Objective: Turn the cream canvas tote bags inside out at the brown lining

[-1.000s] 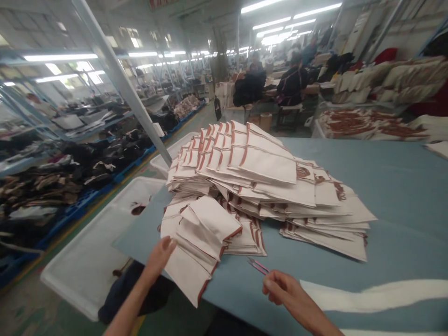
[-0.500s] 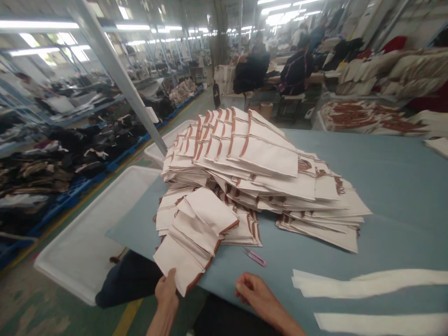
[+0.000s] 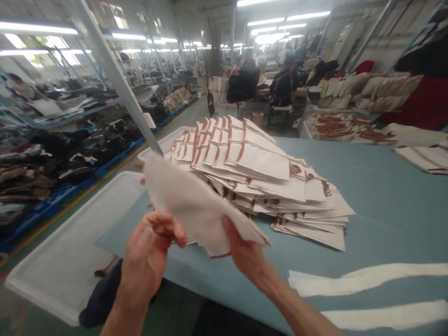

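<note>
My right hand grips a cream cloth panel by its lower right part, thumb on the near face. The panel is held up, tilted, above the table, with a bit of brown edging at the bottom. My left hand is beside the panel's lower left edge, fingers loosely curled and slightly apart, with nothing seen in them. Behind the panel lies a large heap of cream cloth pieces with brown edging, partly covered by it. The pink thread snips are hidden from view.
The blue-green table carries cream strips at the front right and folded cream pieces at the far right. A white bin stands left of the table, near a slanted metal post. Other people sit working in the background.
My right hand has moved up and left from the table and taken hold of a cream panel. The panel is now raised. My left hand has let go and come up beside it.
</note>
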The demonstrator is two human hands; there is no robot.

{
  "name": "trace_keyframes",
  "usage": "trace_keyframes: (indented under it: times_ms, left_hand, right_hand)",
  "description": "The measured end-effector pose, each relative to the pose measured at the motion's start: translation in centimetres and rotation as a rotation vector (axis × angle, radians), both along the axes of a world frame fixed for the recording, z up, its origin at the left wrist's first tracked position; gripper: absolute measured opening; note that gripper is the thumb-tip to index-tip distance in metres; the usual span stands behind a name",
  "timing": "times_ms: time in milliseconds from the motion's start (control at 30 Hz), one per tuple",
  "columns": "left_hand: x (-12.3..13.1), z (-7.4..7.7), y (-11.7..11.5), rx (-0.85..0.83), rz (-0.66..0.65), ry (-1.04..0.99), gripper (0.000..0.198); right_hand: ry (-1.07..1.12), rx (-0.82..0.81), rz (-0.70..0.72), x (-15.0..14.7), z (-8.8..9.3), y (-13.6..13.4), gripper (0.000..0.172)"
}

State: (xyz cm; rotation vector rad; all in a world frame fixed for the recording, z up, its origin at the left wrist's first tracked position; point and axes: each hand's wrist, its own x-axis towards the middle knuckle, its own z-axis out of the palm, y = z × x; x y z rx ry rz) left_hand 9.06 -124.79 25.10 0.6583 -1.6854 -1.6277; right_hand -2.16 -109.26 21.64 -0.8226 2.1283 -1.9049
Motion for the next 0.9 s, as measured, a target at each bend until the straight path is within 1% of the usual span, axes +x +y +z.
trace_keyframes:
  times_ms: [33, 67, 100, 133, 200, 267, 300, 333, 400, 467, 533, 567, 600, 667, 700, 767, 800, 833, 867, 900]
  left_hand:
    - [-0.5, -0.2, -1.0, -0.105, 0.097, -0.011, 0.046]
    - [-1.0, -0.9, -2.1, -0.158, 0.179, -0.024, 0.045]
    - [-1.3, -2.1, -3.1, -0.187, 0.236, -0.048, 0.042]
    - [-1.6, -3.5, -4.0, -0.216, 0.272, -0.087, 0.038]
    - [-2.1, -6.9, -5.1, -0.263, 0.286, -0.178, 0.037]
    - [-2.7, -9.8, -5.2, -0.305, 0.226, -0.25, 0.039]
    - [-3.2, -10.9, -5.1, -0.329, 0.192, -0.273, 0.042]
    - [-3.8, -11.6, -4.9, -0.358, 0.162, -0.286, 0.046]
    - [-5.5, -12.1, -4.9, -0.427, 0.102, -0.29, 0.06]
    - [-7.7, -11.9, -5.3, -0.502, 0.021, -0.28, 0.075]
    - [-10.0, -11.8, -6.0, -0.563, -0.078, -0.28, 0.082]
    - [-10.9, -12.1, -6.2, -0.583, -0.113, -0.293, 0.081]
    - [-11.7, -12.7, -6.2, -0.597, -0.135, -0.315, 0.076]
    - [-12.4, -14.4, -5.6, -0.611, -0.151, -0.374, 0.057]
    - [-12.4, -15.5, -4.9, -0.614, -0.157, -0.404, 0.046]
    - [-11.9, -17.4, -3.3, -0.61, -0.194, -0.447, 0.031]
    - [-11.4, -18.0, -2.6, -0.605, -0.216, -0.457, 0.03]
    - [-10.9, -18.3, -2.1, -0.599, -0.234, -0.46, 0.033]
    - [-10.3, -18.3, -1.9, -0.595, -0.244, -0.458, 0.037]
    - [-9.8, -18.0, -2.0, -0.593, -0.243, -0.456, 0.042]
  right_hand:
    - [-0.001, -0.005, -0.047, -1.4, 1.3, 0.4, 0.047]
    - [-0.001, -0.025, -0.133, -2.8, 2.6, 0.9, 0.051]
    - [-0.014, -0.064, -0.262, -3.9, 3.7, 1.4, 0.054]
    - [-0.003, -0.097, -0.373, -4.8, 4.7, 2.0, 0.057]
    - [0.03, -0.157, -0.525, -6.0, 6.2, 2.9, 0.065]
    - [0.071, -0.178, -0.586, -6.5, 6.9, 3.7, 0.067]
    - [0.093, -0.171, -0.596, -6.6, 7.0, 4.1, 0.067]
    - [0.115, -0.155, -0.603, -6.6, 7.0, 4.5, 0.066]
    - [0.147, -0.11, -0.603, -6.5, 6.7, 5.2, 0.066]
    - [0.159, -0.076, -0.592, -6.3, 6.6, 5.8, 0.067]
    - [0.17, -0.066, -0.588, -5.9, 6.7, 6.0, 0.067]
    - [0.181, -0.064, -0.594, -5.7, 6.8, 6.0, 0.067]
    - [0.193, -0.072, -0.619, -5.5, 7.0, 6.1, 0.068]
    - [0.197, -0.126, -0.714, -5.2, 7.1, 6.7, 0.07]
    - [0.195, -0.158, -0.759, -5.0, 7.1, 7.5, 0.07]
    - [0.187, -0.2, -0.799, -4.3, 6.9, 10.4, 0.071]
    - [0.179, -0.168, -0.749, -3.7, 6.8, 12.6, 0.072]
    - [0.157, -0.133, -0.711, -2.9, 6.8, 15.1, 0.073]
    - [0.131, -0.108, -0.7, -2.0, 6.8, 17.8, 0.074]
    - [0.109, -0.091, -0.701, -1.1, 6.9, 20.5, 0.073]
